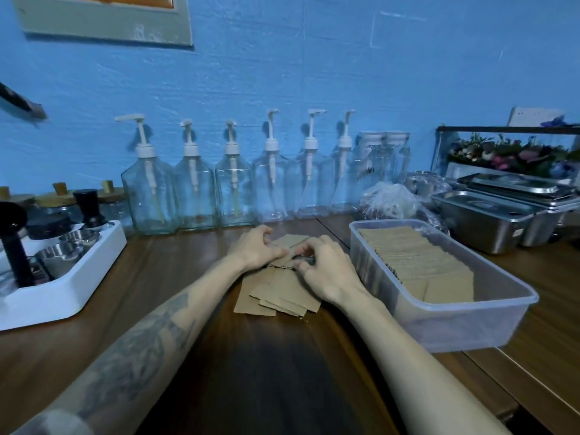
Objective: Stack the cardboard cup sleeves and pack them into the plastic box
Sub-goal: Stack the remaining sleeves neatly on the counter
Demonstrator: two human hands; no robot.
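A loose pile of flat brown cardboard cup sleeves (276, 296) lies on the wooden table in front of me, fanned out unevenly. My left hand (255, 248) and my right hand (323, 270) meet over the far end of the pile, fingers pinched on the sleeves there. To the right stands a clear plastic box (464, 321) that holds a long row of packed sleeves (417, 262) standing on edge; its near end has free room.
Several glass pump bottles (147, 189) line the blue wall behind the pile. A white tray (72, 287) with steel cups and black tampers sits at left. Steel pans (483, 221) and a plastic bag stand behind the box at right.
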